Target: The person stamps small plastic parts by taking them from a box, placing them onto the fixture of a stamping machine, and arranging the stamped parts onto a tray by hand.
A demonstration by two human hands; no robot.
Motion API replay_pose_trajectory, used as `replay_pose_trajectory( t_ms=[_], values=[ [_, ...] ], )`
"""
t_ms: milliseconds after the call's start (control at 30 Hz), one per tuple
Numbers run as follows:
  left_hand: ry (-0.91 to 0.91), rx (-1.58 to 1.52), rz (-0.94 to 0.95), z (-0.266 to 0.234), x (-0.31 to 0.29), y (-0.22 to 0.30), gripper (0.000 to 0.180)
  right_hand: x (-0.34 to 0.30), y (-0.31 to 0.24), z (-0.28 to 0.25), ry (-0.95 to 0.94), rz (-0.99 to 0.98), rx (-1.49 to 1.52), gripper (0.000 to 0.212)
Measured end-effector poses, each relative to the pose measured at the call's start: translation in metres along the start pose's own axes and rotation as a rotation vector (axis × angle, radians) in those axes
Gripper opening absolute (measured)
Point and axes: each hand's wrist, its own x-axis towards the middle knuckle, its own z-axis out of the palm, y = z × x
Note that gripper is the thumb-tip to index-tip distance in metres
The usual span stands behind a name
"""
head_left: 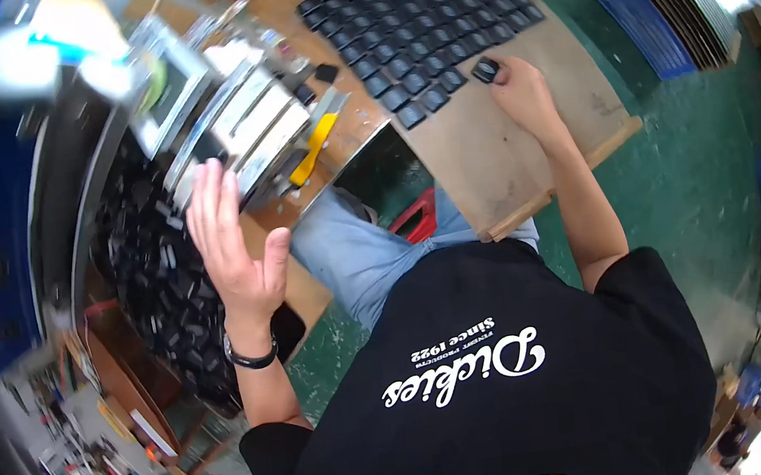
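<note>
My right hand is closed on a small black square plastic part, just above a brown board. Beside it, rows of similar black square parts lie close together on the board. My left hand is raised with its fingers stretched out and the thumb apart, holding nothing. It is nearest to a metal and white bench fixture, whose working area is partly hidden by glare and blur. A yellow-handled tool lies at the fixture's right side.
To the left, a large heap of loose black parts fills a container beside my left forearm. A wooden bench carries the fixture. Blue panels stand stacked on the green floor at the far right. A red object is between my legs.
</note>
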Motion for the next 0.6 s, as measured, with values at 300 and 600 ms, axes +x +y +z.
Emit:
replay_pose_trajectory(
  t_ms=[300,600],
  values=[
    [0.311,-0.057,-0.496,-0.077,-0.123,-0.034,0.039,-0.003,0.013,-0.009,-0.007,0.014,-0.147,0.039],
    [0.331,-0.158,-0.741,-0.096,-0.135,-0.086,0.032,0.002,0.006,-0.005,0.013,-0.017,-0.190,0.041]
  ],
)
